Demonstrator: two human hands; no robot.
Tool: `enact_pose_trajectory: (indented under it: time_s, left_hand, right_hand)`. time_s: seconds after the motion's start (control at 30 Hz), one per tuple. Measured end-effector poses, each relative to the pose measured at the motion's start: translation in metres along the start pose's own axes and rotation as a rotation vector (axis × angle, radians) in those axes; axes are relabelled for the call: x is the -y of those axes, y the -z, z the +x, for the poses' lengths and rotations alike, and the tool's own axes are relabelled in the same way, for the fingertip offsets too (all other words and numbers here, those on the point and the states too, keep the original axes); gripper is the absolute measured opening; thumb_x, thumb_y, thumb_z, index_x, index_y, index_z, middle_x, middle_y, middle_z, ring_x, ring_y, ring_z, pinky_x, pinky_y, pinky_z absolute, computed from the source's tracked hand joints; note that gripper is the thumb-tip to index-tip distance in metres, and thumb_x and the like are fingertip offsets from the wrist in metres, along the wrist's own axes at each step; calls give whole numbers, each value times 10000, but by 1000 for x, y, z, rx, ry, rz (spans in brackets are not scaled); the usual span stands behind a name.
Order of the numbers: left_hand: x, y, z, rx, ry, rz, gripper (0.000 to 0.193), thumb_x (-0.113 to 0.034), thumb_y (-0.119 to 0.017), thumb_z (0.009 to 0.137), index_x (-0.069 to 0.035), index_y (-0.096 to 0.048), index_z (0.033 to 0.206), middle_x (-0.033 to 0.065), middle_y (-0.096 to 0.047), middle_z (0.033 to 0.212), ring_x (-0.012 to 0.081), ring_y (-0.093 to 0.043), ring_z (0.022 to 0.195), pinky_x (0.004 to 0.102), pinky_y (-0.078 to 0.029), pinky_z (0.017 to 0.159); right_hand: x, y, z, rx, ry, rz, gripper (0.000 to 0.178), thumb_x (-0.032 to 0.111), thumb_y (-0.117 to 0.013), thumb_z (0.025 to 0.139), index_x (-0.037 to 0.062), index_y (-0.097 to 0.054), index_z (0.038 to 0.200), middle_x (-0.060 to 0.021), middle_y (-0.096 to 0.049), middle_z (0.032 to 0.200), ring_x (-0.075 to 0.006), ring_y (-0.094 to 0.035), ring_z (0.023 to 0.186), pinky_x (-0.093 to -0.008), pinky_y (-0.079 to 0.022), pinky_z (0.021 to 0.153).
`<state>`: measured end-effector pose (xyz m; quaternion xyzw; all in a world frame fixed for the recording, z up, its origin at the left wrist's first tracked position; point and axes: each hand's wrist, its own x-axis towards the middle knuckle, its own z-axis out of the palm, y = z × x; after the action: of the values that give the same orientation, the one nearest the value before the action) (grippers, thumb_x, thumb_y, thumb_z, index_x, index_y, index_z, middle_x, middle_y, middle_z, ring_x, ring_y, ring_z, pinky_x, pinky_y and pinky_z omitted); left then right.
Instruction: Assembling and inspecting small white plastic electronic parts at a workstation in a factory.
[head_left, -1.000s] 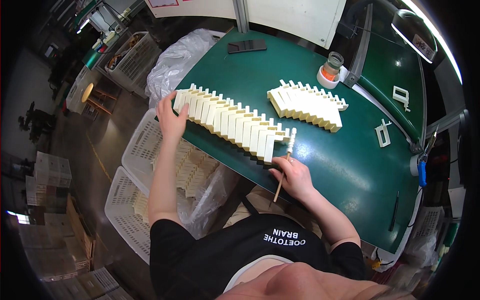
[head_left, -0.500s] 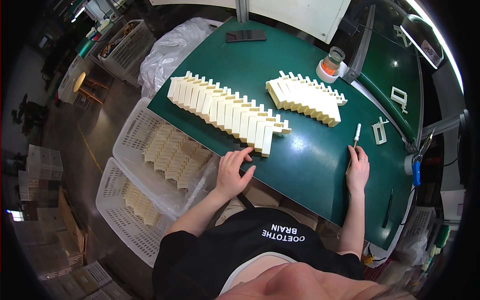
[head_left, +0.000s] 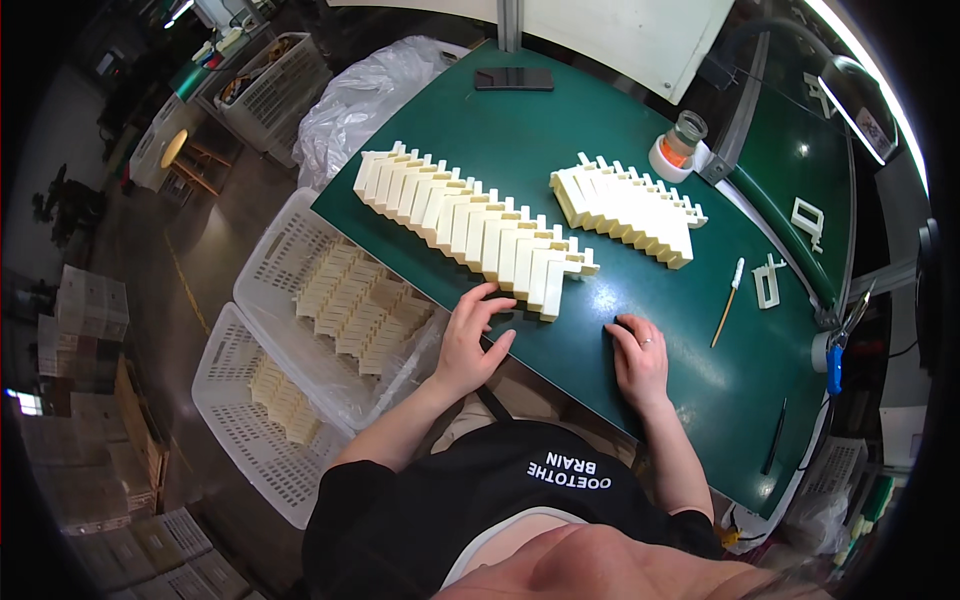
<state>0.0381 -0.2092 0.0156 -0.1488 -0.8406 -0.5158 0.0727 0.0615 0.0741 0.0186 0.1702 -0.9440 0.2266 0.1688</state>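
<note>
Your left hand [head_left: 468, 342] lies at the near edge of the green table [head_left: 560, 130], fingers spread and loose, grasping nothing; fingertips sit just short of the near end of the long row [head_left: 470, 222] of cream plastic parts. Whether they touch the last part, can't tell.

Your right hand [head_left: 638, 358] rests flat on the table, palm down, fingers relaxed and released, empty. A ring shows on one finger.

The long row runs diagonally from the table's far left corner toward you, the parts standing on edge and packed side by side. A shorter row [head_left: 625, 207] of the same parts lies to its right, well apart.

A thin stick [head_left: 727, 302] with a white tip lies loose on the table right of your right hand, not touched. Small white brackets [head_left: 768, 281] beside it. Glass jar [head_left: 684, 138] with orange contents at the far side, past the short row. Dark phone [head_left: 513, 79] at the far edge.

Left of the table, below its edge: two white crates [head_left: 268, 262] holding more cream parts.
</note>
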Motion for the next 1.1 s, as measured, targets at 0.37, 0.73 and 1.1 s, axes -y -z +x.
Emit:
enact_pose_trajectory:
  time_s: [0.37,0.73,1.1]
  left_hand:
    - [28,12,17,-39,314,-634,611,-51,-552,926,-21,-208,1430,150,-565,1223,136,-604,879,248,-507,743]
    - [29,28,25,-244,6,118,469,-94,-703,802,-72,-542,1243,142,-373,1378,221,-538,1042,331,-491,824]
    - [71,51,49,-311,229,-485,632,6,-561,914,-37,-233,1452,146,-612,1130,139,-612,880,253,-489,803]
  right_hand:
    - [0,-1,0,-6,-10,29,276,-4,-639,788,77,-650,1052,-103,-611,1113,-302,-580,1041,-398,-454,870]
    - [1,0,1,10,-26,42,274,-32,-617,778,49,-648,1038,-126,-613,1117,-323,-576,1050,-406,-451,913]
    - [2,-1,0,14,-31,55,272,-28,-617,781,51,-650,1039,-128,-608,1116,-320,-570,1053,-407,-449,918]
